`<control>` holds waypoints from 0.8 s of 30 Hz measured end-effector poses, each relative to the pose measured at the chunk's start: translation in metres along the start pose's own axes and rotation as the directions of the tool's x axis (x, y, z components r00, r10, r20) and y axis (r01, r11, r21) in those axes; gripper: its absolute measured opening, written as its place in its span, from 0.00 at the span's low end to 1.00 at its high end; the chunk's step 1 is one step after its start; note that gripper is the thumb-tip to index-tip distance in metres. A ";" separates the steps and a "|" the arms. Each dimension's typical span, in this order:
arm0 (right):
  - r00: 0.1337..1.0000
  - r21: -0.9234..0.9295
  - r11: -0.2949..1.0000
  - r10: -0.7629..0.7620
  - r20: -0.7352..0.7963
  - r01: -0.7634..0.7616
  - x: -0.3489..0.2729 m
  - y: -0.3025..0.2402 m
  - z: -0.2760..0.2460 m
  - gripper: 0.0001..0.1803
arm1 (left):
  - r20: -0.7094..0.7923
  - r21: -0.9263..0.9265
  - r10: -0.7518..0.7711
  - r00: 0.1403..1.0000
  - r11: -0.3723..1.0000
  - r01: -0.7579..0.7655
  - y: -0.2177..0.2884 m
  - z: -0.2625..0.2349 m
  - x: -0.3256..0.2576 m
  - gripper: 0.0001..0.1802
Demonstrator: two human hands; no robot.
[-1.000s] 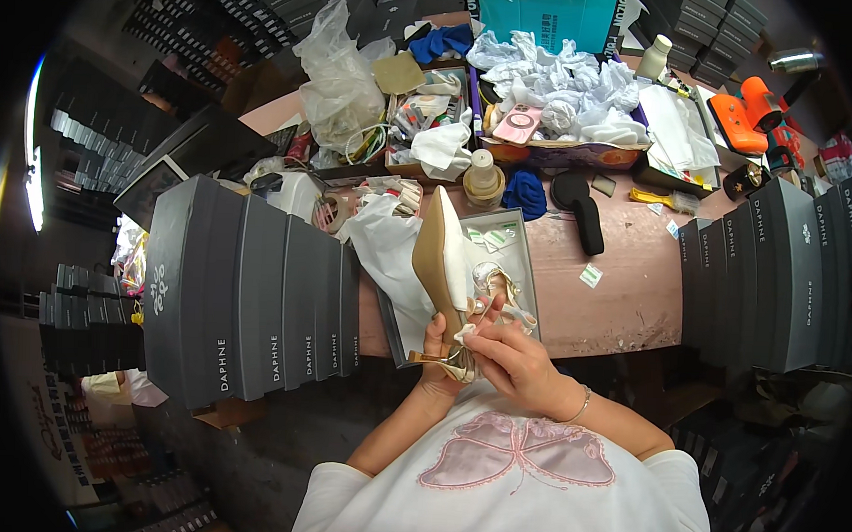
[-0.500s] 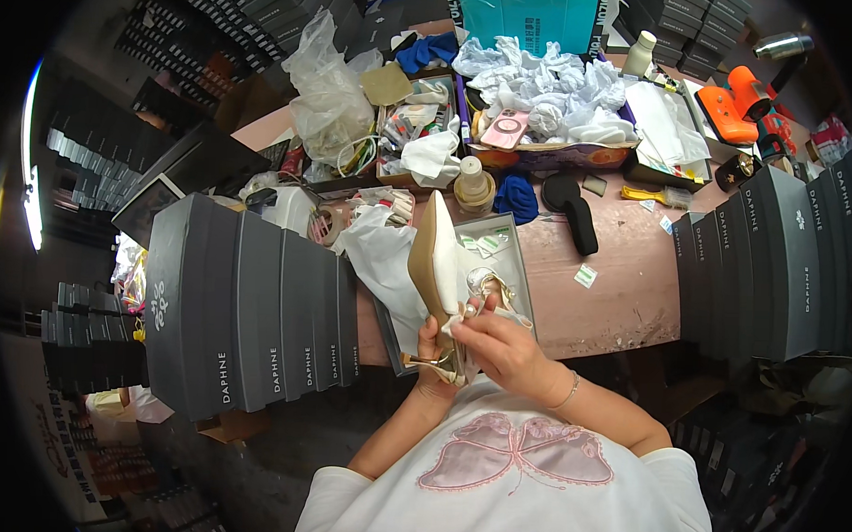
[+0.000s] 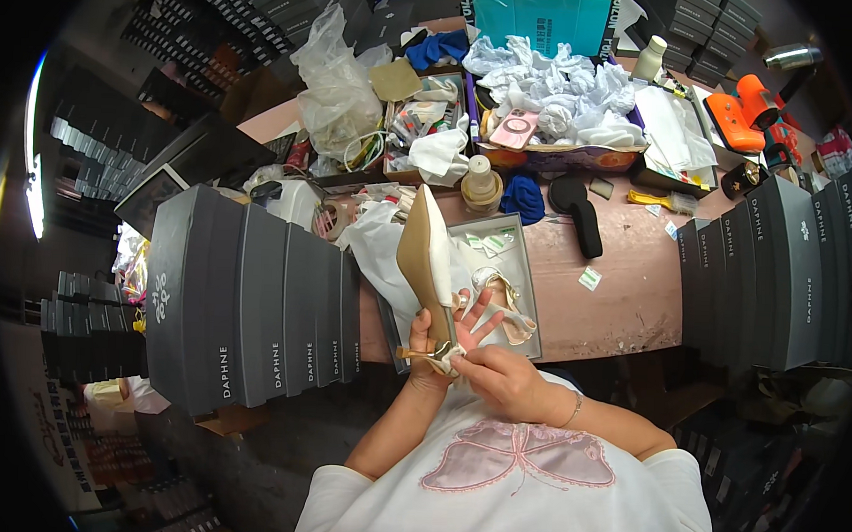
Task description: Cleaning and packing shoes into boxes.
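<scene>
My left hand (image 3: 428, 377) grips a white pointed-toe shoe (image 3: 438, 231) with a tan sole, toe upward. Its thumb lies along the near side, while its other fingers stick out spread on the far side. A strap with a metallic gold look (image 3: 417, 356) crosses over this hand. Close to the heel end, my right hand (image 3: 505, 379) pinches a small white cloth (image 3: 453, 354) against the shoe. Beyond the hands, an open shoebox (image 3: 533, 307) contains the other shoe (image 3: 497, 285), white tissue paper (image 3: 382, 248) and small sachets (image 3: 492, 242).
Dark grey shoebox stacks stand at left (image 3: 256, 307) and right (image 3: 768, 269). Behind the open box are a capped bottle (image 3: 481, 185), a blue cloth (image 3: 522, 196), a black padded item (image 3: 578, 215) and a yellow-handled brush (image 3: 658, 199). Farther back, a carton (image 3: 561, 159) brims with crumpled paper.
My right hand has drawn toward me along the shoe to its heel end with the white cloth. My left fingers now show spread beyond the shoe, which has shifted slightly left.
</scene>
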State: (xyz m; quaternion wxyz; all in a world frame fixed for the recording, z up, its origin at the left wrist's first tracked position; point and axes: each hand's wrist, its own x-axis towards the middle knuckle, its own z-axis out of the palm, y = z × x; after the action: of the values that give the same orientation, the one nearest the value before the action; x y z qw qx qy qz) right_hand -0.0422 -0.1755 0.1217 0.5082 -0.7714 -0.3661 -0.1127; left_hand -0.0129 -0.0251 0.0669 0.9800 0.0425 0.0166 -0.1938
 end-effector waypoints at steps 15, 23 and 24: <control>0.997 -0.019 0.997 0.075 -0.018 -0.075 -0.010 0.001 -0.025 0.22 | -0.466 0.407 0.274 0.841 0.911 -0.072 -0.005 0.033 0.010 0.21; 0.993 -0.142 0.983 0.117 -0.010 -0.117 -0.030 0.032 -0.008 0.23 | -0.472 0.387 0.277 0.837 0.918 -0.086 -0.005 0.029 0.002 0.24; 0.990 -0.122 0.983 0.130 -0.057 -0.136 -0.031 0.032 -0.008 0.22 | -0.476 0.425 0.305 0.825 0.901 -0.088 -0.005 0.032 0.003 0.24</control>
State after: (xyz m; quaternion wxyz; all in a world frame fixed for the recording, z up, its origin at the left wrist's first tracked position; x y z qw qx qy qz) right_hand -0.0409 -0.2028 0.0862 0.4739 -0.8215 -0.2934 -0.1203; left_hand -0.0119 -0.0337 0.0982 0.9236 0.2874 0.2441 -0.0697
